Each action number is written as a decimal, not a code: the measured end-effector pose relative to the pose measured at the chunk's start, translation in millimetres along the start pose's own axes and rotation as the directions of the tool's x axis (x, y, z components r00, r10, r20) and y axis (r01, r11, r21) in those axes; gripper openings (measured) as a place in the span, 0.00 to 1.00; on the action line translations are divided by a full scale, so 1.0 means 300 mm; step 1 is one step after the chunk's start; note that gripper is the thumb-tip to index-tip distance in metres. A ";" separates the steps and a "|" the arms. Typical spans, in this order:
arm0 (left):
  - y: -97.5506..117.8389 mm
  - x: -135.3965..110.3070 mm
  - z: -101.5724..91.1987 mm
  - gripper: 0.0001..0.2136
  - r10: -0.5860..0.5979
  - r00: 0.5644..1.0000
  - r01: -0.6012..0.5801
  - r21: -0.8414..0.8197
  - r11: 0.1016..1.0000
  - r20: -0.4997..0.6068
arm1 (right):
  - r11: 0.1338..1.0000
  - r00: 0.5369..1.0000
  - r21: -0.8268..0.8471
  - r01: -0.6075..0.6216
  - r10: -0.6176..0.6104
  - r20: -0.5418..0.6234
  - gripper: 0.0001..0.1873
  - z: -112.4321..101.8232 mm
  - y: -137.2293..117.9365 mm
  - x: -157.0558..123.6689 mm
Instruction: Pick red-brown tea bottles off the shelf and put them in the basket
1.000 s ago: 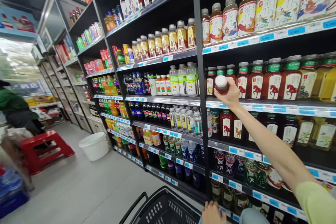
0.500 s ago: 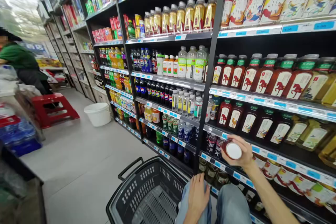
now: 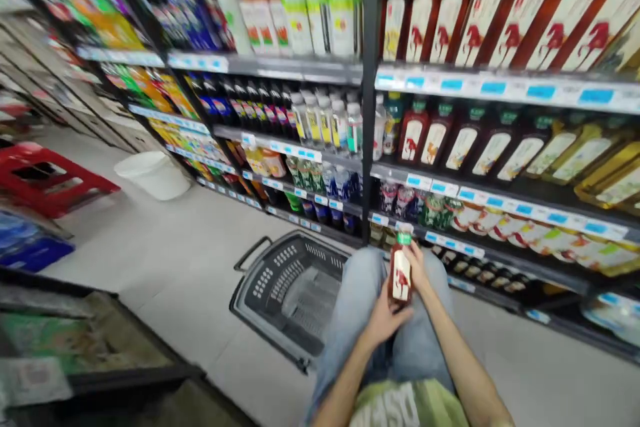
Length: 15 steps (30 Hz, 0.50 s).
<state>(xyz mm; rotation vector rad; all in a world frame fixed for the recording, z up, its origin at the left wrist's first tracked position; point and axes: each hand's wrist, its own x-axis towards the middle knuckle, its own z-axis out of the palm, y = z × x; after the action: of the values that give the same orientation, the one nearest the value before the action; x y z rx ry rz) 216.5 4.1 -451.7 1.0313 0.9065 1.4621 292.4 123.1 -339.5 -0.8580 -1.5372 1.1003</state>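
A bottle of red-brown tea (image 3: 401,273) with a green neck band and a cream label bearing a red horse stands roughly upright above my knees. Around its lower end my left hand (image 3: 386,319) is closed. My right hand (image 3: 418,265) grips the upper part from the right side, its fingers partly behind the bottle. Just left of my legs, on the floor, sits a dark grey shopping basket (image 3: 310,303) with its handle folded outward.
Shelves (image 3: 500,83) packed with bottled drinks rise in front, with similar tea bottles (image 3: 467,147) at the right. A white tub (image 3: 153,175) and a red stool (image 3: 47,177) stand on the floor at left. A dark-edged display rack (image 3: 100,340) fills the lower left.
My right hand has brought the tea bottle from the shelf front down over my lap. My left hand has left my knee and taken hold of the bottle too. The view has tilted downward.
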 end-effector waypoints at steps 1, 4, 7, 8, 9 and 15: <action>0.006 0.005 0.013 0.49 -0.027 1.000 0.027 -0.018 0.999 -0.003 | 0.997 0.998 0.023 -0.068 0.068 -0.009 0.24 -0.002 0.007 -0.002; 0.007 0.028 0.033 0.43 -0.062 0.996 0.064 0.040 0.997 -0.069 | 0.968 0.969 0.053 -0.245 0.244 0.037 0.28 -0.013 0.059 0.002; -0.008 0.029 0.036 0.41 -0.088 0.990 0.115 0.273 0.955 -0.110 | 0.915 0.917 0.142 -0.377 0.348 0.193 0.28 -0.023 0.108 0.002; -0.011 0.025 0.038 0.40 -0.083 0.987 0.127 0.348 0.929 -0.138 | 0.904 0.905 0.160 -0.396 0.356 0.231 0.28 -0.024 0.114 0.001; -0.012 0.021 0.039 0.39 -0.073 0.984 0.133 0.405 0.905 -0.162 | 0.897 0.897 0.169 -0.407 0.359 0.257 0.28 -0.024 0.116 0.001; 0.008 0.010 0.038 0.35 -0.047 0.983 0.128 0.474 0.871 -0.179 | 0.858 0.874 0.227 -0.461 0.394 0.285 0.26 -0.016 0.090 0.013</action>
<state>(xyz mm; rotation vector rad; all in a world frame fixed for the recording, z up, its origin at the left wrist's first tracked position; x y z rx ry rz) 226.4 6.9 -445.1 1.2233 1.4724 1.2806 295.9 136.7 -363.3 -0.9189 -1.3466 1.7614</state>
